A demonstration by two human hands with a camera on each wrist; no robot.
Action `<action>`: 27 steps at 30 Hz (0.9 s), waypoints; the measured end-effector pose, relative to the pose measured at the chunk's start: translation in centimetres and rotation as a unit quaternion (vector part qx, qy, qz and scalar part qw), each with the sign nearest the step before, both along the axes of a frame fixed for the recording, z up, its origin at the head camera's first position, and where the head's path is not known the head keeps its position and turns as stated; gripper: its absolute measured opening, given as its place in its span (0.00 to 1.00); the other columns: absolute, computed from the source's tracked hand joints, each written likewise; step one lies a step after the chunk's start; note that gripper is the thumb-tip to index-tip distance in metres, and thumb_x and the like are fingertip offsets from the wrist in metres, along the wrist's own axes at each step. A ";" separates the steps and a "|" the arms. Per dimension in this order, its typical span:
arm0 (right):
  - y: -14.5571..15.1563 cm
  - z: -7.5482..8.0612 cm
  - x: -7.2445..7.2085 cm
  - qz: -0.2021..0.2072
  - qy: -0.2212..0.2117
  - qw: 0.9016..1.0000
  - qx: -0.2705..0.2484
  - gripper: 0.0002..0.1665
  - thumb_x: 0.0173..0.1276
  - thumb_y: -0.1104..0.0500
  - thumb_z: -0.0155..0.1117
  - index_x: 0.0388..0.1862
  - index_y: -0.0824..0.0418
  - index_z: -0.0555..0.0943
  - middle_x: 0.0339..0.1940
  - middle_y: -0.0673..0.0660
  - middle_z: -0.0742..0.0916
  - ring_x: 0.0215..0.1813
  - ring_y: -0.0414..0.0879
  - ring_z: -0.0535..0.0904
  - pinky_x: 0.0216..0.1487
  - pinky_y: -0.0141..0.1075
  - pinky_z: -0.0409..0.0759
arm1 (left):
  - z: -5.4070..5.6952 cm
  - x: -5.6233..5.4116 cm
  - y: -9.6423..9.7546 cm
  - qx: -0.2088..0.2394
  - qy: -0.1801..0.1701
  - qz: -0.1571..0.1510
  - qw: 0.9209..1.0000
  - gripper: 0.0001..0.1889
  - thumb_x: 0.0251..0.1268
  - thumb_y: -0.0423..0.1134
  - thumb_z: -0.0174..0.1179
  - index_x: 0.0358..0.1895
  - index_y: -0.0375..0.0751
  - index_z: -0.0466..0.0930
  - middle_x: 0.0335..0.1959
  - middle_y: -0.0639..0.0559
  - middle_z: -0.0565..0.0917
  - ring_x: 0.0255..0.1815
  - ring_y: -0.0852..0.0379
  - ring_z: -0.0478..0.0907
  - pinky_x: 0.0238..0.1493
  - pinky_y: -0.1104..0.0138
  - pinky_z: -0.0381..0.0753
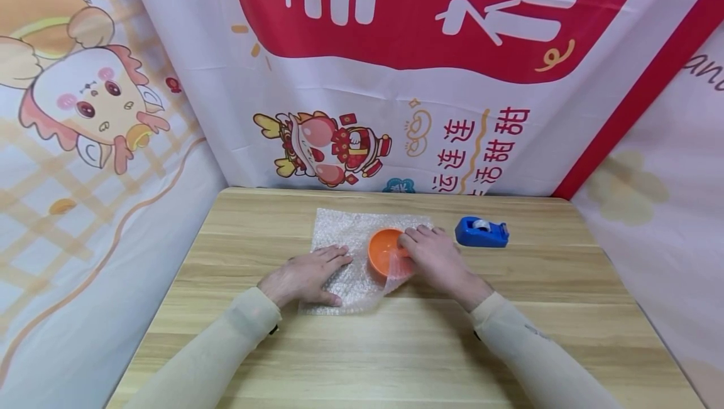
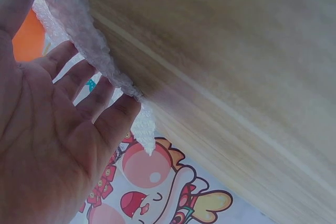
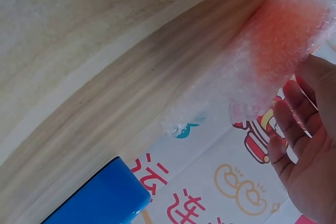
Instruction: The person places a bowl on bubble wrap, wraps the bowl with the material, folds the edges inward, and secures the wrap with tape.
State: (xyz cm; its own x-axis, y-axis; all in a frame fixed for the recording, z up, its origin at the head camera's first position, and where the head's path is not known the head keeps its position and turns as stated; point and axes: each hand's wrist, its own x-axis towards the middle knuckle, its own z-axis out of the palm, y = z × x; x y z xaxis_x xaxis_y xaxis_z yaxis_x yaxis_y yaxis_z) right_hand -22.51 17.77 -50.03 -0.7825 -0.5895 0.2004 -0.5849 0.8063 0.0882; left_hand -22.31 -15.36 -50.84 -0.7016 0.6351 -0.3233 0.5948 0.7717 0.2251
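Note:
An orange bowl stands, opening up, on a sheet of clear bubble wrap spread over the wooden table. With fingers spread and nearly straight, the left hand rests on the sheet's left part, beside the bowl. The right hand holds the sheet's right side up against the bowl, its curled fingertips at the rim. That raised flap covers the bowl's lower right. In the right wrist view, the bubble wrap veils the orange bowl next to the thumb. Part of the bowl shows behind the left hand in the left wrist view.
A blue tape dispenser with a roll of tape sits right of the sheet, just beyond the right hand. The wooden table ends at a printed cloth backdrop, with more printed cloth along both sides.

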 end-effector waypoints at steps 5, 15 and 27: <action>0.0 0.3 0.2 0.001 -0.039 0.998 -0.038 0.10 0.81 0.58 0.81 0.54 0.51 0.89 0.54 0.52 0.96 0.54 0.52 0.90 0.61 0.50 0.94 | 0.0 0.0 0.0 0.001 0.003 0.000 1.000 0.53 0.78 0.63 0.77 0.95 0.43 0.62 0.99 0.40 0.61 1.00 0.37 0.58 1.00 0.45 0.60; 1.7 0.6 1.4 0.055 -0.070 0.992 -0.088 0.20 0.71 0.57 0.90 0.59 0.52 0.95 0.58 0.52 0.97 0.61 0.51 0.94 0.68 0.49 0.96 | -0.2 0.0 -0.1 0.002 0.008 0.000 1.000 0.53 0.78 0.64 0.77 0.95 0.43 0.63 0.99 0.41 0.61 1.00 0.38 0.59 0.99 0.45 0.62; 1.9 0.0 1.5 0.103 -0.028 0.994 -0.011 0.16 0.80 0.51 0.82 0.63 0.49 0.95 0.63 0.49 0.96 0.67 0.49 0.89 0.77 0.50 0.91 | -0.2 -0.1 -0.1 -0.001 0.001 0.001 1.000 0.53 0.78 0.64 0.76 0.95 0.44 0.62 0.99 0.42 0.60 1.00 0.38 0.58 1.00 0.45 0.60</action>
